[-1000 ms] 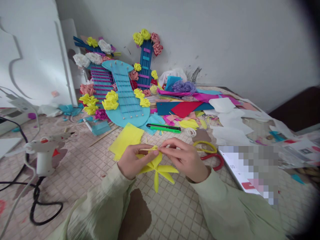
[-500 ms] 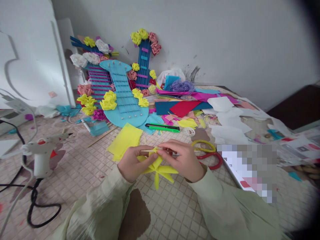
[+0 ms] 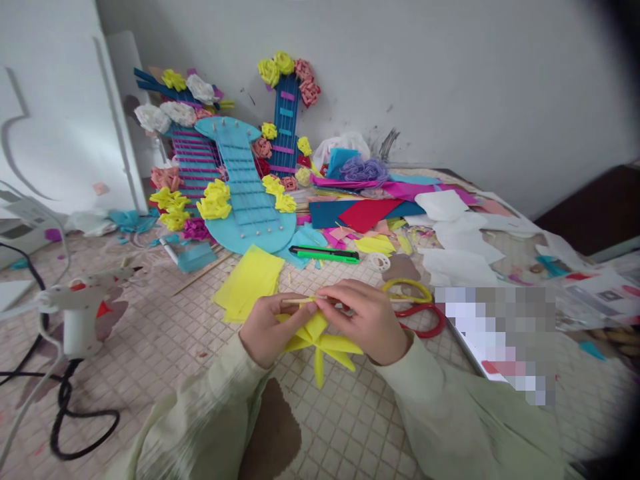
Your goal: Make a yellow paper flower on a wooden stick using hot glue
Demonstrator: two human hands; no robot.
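Observation:
My left hand (image 3: 267,327) and my right hand (image 3: 363,320) meet over the tiled floor, both pinched on a yellow paper piece (image 3: 320,343) with pointed petals that hang below my fingers. A thin wooden stick (image 3: 295,301) lies across the top of the paper, between my fingertips. A flat yellow paper sheet (image 3: 250,280) lies just beyond my left hand. Scissors with yellow and red handles (image 3: 415,303) rest right behind my right hand.
A white glue gun (image 3: 80,310) with black cord stands at left. Blue guitar-shaped crafts (image 3: 245,180) with paper flowers lean on the wall. A green utility knife (image 3: 325,254), coloured paper scraps (image 3: 370,213) and white sheets (image 3: 460,233) cover the floor ahead and right.
My hands stay together on the yellow paper and stick with only small finger shifts. The view has drifted slightly, so the scene sits a little lower left.

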